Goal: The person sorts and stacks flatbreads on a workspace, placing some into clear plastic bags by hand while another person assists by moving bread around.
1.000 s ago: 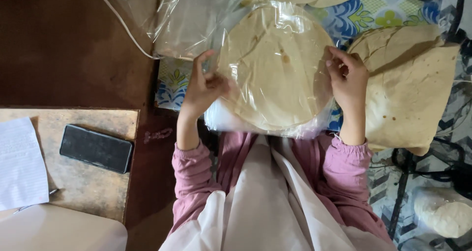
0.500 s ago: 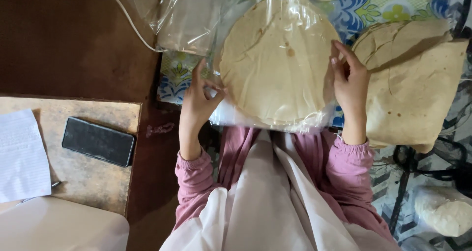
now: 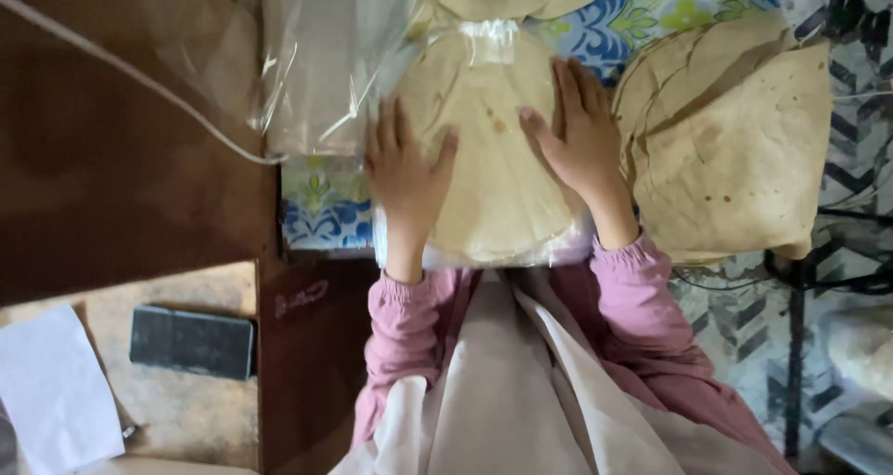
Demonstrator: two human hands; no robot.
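— On the flowered cloth (image 3: 326,216), right in front of the person, what lies under the hands?

— A stack of round flatbreads (image 3: 493,173) wrapped in a clear plastic bag, its neck bunched at the far edge. The stack sits on the cloth, with its near edge at the person's pink sleeves.

— And the hands themselves?

— Both lie flat on top of the wrapped stack. The left hand (image 3: 405,168) is open, fingers spread, palm down on the left part of the bread. The right hand (image 3: 581,135) is open too, fingers together and pointing away, pressed on the right part. Neither grips anything.

— What is around them?

— Just to the right, a loose pile of flatbreads (image 3: 735,149) with browned spots, unwrapped, close beside the stack. To the far left, a heap of empty clear bags (image 3: 326,66), overlapping the brown table (image 3: 121,177). A thin white cord (image 3: 139,89) crosses that table. Lower left, a dark phone (image 3: 193,342) and a white sheet of paper (image 3: 51,391) lie on a pale board, well apart from the bread.
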